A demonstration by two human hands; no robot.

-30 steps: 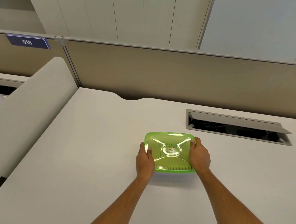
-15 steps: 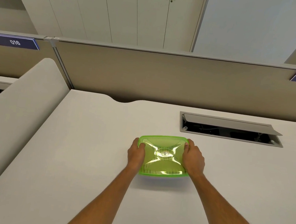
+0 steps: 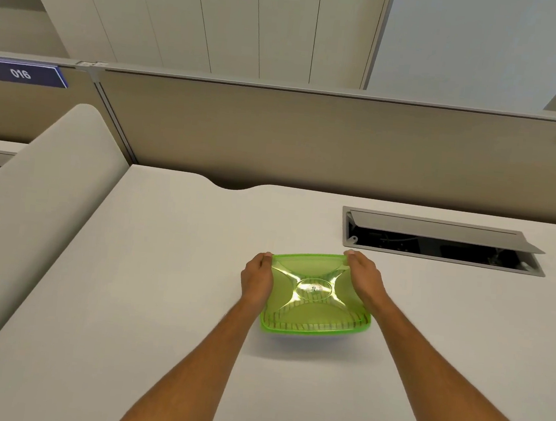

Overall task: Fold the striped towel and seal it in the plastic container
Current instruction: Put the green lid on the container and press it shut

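Observation:
A plastic container with a translucent green lid sits on the white desk in front of me. Dark stripes of the striped towel show through the lid along its near edge. My left hand grips the lid's far left corner. My right hand grips the far right corner, fingertips curled over the rim. The clear base under the lid is mostly hidden.
An open cable tray with a raised grey flap is sunk into the desk at the back right. A beige partition runs along the far edge. A white curved side panel borders the desk on the left.
Both hands have slid from the lid's side edges toward its far corners. The camera view has tilted slightly; the container stays in place on the desk.

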